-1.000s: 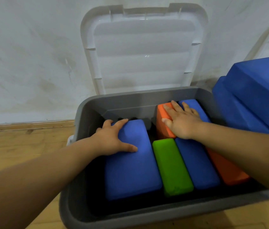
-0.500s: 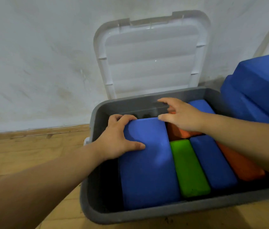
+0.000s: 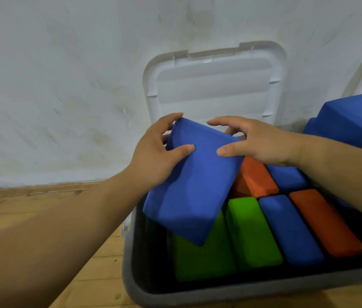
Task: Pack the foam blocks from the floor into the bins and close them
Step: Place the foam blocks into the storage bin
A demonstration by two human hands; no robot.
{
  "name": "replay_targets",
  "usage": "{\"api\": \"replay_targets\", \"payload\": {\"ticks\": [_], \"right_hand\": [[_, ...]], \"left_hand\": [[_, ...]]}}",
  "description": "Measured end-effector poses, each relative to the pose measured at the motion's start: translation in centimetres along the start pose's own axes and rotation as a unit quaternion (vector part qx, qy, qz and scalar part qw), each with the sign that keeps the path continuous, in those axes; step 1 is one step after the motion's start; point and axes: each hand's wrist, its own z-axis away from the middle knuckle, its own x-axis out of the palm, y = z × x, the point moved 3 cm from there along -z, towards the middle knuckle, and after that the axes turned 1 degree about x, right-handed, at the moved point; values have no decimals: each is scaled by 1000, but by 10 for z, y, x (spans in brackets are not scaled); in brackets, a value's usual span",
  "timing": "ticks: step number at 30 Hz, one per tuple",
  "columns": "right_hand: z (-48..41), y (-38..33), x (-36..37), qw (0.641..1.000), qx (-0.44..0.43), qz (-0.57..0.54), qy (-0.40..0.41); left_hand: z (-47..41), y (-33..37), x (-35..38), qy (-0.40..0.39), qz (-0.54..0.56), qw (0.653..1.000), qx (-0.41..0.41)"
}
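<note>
Foam blocks fill most of the grey bin (image 3: 220, 290). Just inside its near rim a flat green block (image 3: 198, 261) lies at the left, with a second green block (image 3: 253, 232), a blue block (image 3: 289, 227) and an orange block (image 3: 324, 221) in a row to its right. Behind them, nearer the bin's back wall, sit another orange block (image 3: 258, 176) and a blue one (image 3: 286, 176). Over the bin's left side a large blue block (image 3: 193, 185) is tilted with its far end raised. The left hand (image 3: 153, 156) and right hand (image 3: 262, 143) both grip that end, thumbs on top and fingers curled over the edge. The white lid (image 3: 215, 85) stands open behind the bin. Packing looks well along, but this block is not settled, the big blue blocks (image 3: 353, 121) right of the bin seem unpacked, and closing remains.
</note>
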Motion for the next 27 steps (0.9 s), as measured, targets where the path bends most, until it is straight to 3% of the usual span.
{"api": "replay_targets", "payload": {"ticks": [3,7,12,18,22,27], "right_hand": [[10,-14,-8,984,-23,137,109],[23,-21,-4,958,-53,205,192],[35,-18,-11,931,-35,250,263],[41,8,20,908,30,377,179],[42,7,15,897,31,400,185],[35,1,21,868,35,471,154]], "left_hand": [[-6,4,12,13,23,1000,-1],[-6,-2,29,4,28,999,-15],[12,-60,51,-61,-53,987,-137],[50,-119,71,-211,-198,902,-319],[48,-131,79,-215,-190,892,-348],[53,-138,90,-207,-98,889,-397]]}}
